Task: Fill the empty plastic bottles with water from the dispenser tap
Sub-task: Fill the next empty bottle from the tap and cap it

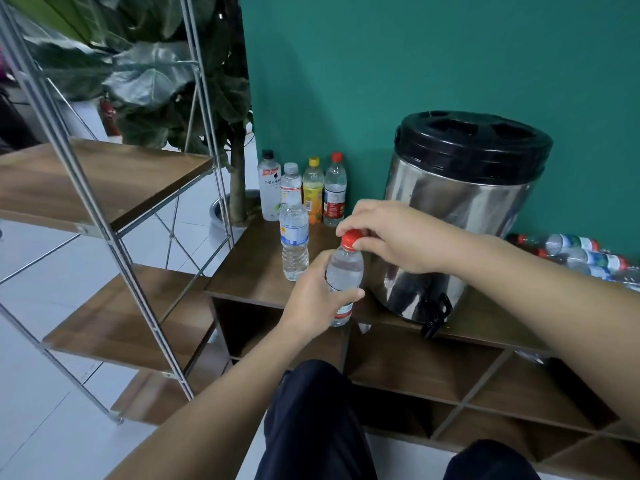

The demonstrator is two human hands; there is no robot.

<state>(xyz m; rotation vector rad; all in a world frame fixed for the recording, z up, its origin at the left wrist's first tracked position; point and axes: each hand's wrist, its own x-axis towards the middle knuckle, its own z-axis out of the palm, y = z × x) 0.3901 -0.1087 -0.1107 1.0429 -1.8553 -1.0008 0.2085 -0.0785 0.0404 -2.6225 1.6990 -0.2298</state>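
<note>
Centre frame, our left hand (313, 299) grips the bottle (344, 271), right hand (391, 237) pinching the red cap (351, 239), so we keep it upright and twist squarely.

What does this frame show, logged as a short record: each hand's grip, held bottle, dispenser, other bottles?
left hand: left hand grips the body of the red-capped bottle, held upright
right hand: right hand pinches the red cap
bottle contents: look clear; fill level hard to tell
dispenser: steel water dispenser with black lid on the wooden cabinet; black tap at its front, nothing under it
standing bottles: four by the wall, one nearer
lying bottles: several right of the dispenser
</note>
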